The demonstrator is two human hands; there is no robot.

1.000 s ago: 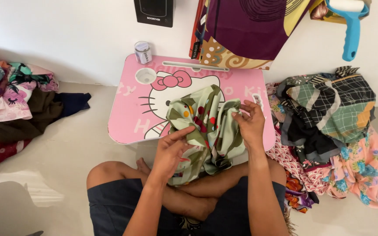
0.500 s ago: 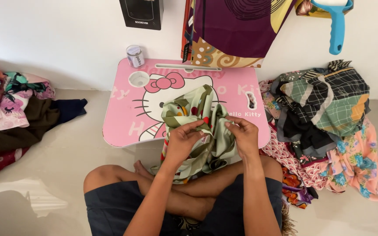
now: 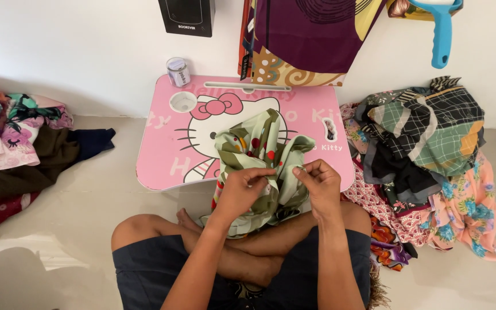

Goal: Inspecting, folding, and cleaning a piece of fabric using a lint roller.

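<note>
White wall behind; pink counter [image 3: 167,155] on floor. Green cloth [image 3: 259,155] bunched at counter's near edge, long axis running from the lap up toward the far edge. Left hand [image 3: 241,192] and right hand [image 3: 321,185] close together, each pinching the cloth.

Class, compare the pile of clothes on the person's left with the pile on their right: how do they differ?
The left pile lies low and spread out, mostly brown, pink and maroon. The right pile is heaped higher, with green and black checks over orange florals. The left pile lies clear of the pink table; the right pile reaches its edge. Both are unfolded.
</note>
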